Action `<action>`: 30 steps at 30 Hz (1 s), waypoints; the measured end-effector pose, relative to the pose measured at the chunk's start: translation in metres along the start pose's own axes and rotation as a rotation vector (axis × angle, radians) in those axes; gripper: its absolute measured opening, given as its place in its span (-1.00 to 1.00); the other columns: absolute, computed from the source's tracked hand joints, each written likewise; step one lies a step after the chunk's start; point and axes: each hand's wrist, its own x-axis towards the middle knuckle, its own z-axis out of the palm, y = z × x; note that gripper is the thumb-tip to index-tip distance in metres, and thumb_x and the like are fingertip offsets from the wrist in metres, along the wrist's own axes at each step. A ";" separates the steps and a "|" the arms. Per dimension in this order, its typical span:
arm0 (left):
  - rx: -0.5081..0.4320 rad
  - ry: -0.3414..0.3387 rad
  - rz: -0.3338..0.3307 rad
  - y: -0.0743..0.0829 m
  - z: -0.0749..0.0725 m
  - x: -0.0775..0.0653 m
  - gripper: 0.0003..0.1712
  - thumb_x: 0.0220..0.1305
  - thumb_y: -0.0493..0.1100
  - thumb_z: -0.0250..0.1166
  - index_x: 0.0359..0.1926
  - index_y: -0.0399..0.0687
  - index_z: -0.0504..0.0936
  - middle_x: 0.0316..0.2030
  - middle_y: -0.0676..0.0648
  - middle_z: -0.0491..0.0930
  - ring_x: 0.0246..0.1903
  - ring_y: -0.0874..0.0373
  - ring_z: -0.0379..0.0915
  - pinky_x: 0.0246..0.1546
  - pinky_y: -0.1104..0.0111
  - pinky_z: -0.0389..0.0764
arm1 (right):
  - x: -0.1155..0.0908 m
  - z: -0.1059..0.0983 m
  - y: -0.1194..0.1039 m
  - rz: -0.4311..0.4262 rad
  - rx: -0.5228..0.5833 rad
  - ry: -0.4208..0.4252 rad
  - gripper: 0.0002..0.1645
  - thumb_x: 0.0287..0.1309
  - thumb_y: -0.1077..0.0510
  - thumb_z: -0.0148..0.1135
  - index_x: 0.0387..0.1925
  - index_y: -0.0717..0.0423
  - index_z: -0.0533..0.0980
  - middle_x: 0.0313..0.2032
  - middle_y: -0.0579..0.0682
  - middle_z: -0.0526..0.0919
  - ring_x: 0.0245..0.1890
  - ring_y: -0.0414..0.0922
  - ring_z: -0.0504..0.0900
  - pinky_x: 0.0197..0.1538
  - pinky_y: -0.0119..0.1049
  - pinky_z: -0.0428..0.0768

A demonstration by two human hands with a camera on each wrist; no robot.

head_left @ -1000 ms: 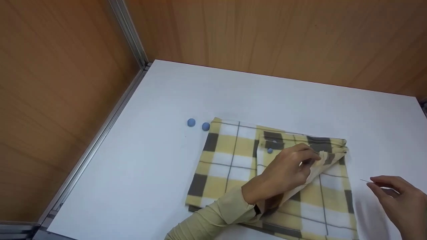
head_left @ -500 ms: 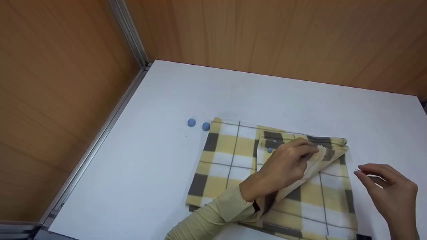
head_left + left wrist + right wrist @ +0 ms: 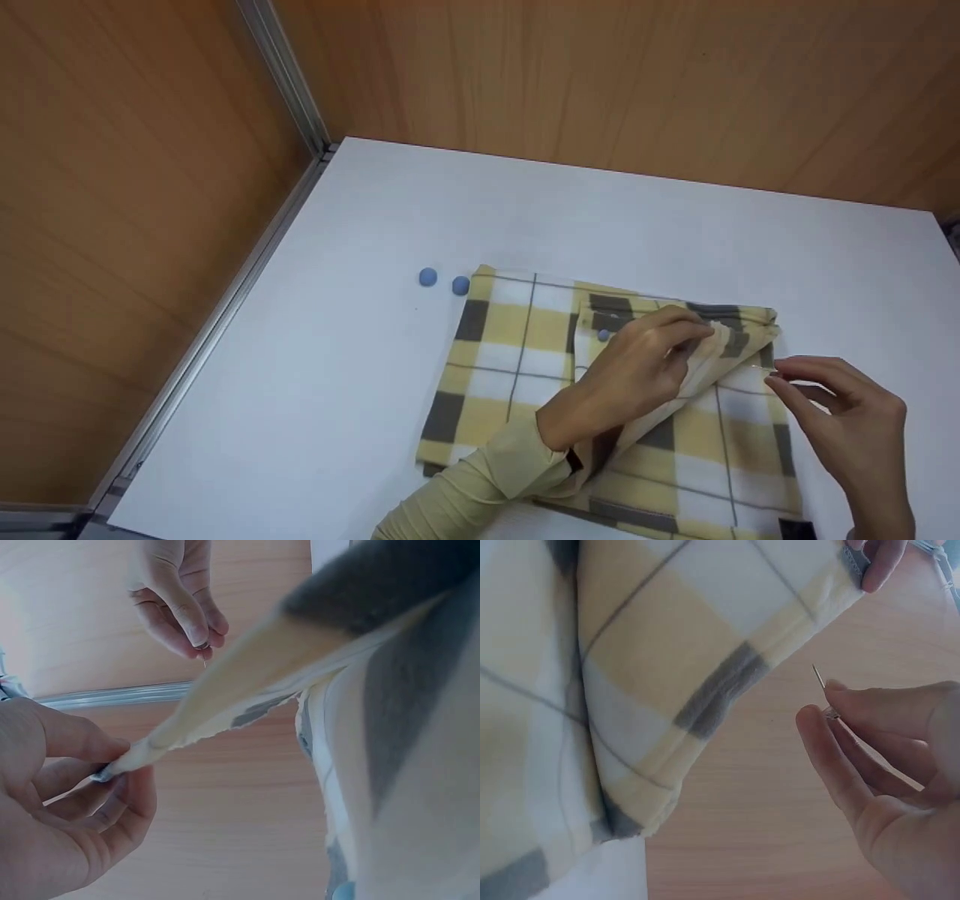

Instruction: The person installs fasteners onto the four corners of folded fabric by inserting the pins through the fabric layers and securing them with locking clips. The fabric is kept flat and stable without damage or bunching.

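Note:
A yellow, white and grey plaid cloth [image 3: 495, 360] lies folded on the white table. My left hand [image 3: 630, 382] pinches a raised edge of its upper layer between thumb and fingers; the left wrist view shows the cloth [image 3: 247, 675] stretched from those fingertips. At the right side of the cloth, my right hand [image 3: 847, 420] pinches a thin metal pin [image 3: 819, 676] between thumb and forefinger. The pin's point sticks out past the fingertips, apart from the cloth, and a small pale part shows at its base. A small blue ball [image 3: 603, 335] sits on the folded layer beside my left hand.
Two blue balls [image 3: 427, 277] lie on the white table [image 3: 300, 360], just left of the cloth. Wood-grain panels [image 3: 600, 82] stand behind and to the left. A black object [image 3: 796, 529] shows at the bottom edge.
My right hand has moved left and away from me with the pin, coming up to the cloth's right edge. The left hand keeps its pinch, and the raised edge has shifted slightly.

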 end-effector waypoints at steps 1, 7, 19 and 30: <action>0.001 -0.001 0.001 0.000 -0.001 0.000 -0.68 0.16 -0.39 -0.01 -0.10 -0.17 0.55 -0.14 0.02 0.47 -0.16 0.39 0.38 -0.22 0.75 0.29 | 0.000 0.001 -0.001 0.001 0.003 -0.004 -0.69 -0.29 0.51 0.30 -0.37 0.25 0.60 -0.37 0.13 0.57 -0.35 -0.23 0.56 -0.28 -0.54 0.51; 0.005 -0.001 0.004 -0.003 -0.003 0.000 -0.66 0.14 -0.41 0.00 -0.09 -0.17 0.54 -0.13 0.02 0.46 -0.15 0.39 0.35 -0.22 0.74 0.29 | 0.001 0.006 -0.006 0.018 0.032 -0.034 -0.68 -0.27 0.50 0.30 -0.34 0.24 0.60 -0.34 0.09 0.58 -0.32 -0.20 0.55 -0.26 -0.51 0.51; 0.008 -0.036 0.007 -0.004 -0.001 0.002 -0.65 0.15 -0.41 -0.02 -0.06 -0.18 0.53 -0.12 0.00 0.46 -0.12 0.37 0.36 -0.17 0.74 0.28 | 0.001 0.017 -0.015 -0.005 0.104 -0.060 -0.68 -0.25 0.49 0.29 -0.31 0.27 0.58 -0.34 0.10 0.58 -0.30 -0.15 0.56 -0.25 -0.46 0.52; -0.005 -0.056 0.026 -0.002 -0.001 0.002 -0.66 0.20 -0.38 -0.04 -0.03 -0.19 0.51 -0.09 0.00 0.44 -0.10 0.37 0.35 -0.16 0.75 0.27 | 0.002 0.026 -0.017 -0.117 0.181 -0.062 -0.68 -0.26 0.56 0.25 -0.32 0.39 0.56 -0.36 0.24 0.56 -0.32 -0.12 0.56 -0.27 -0.47 0.52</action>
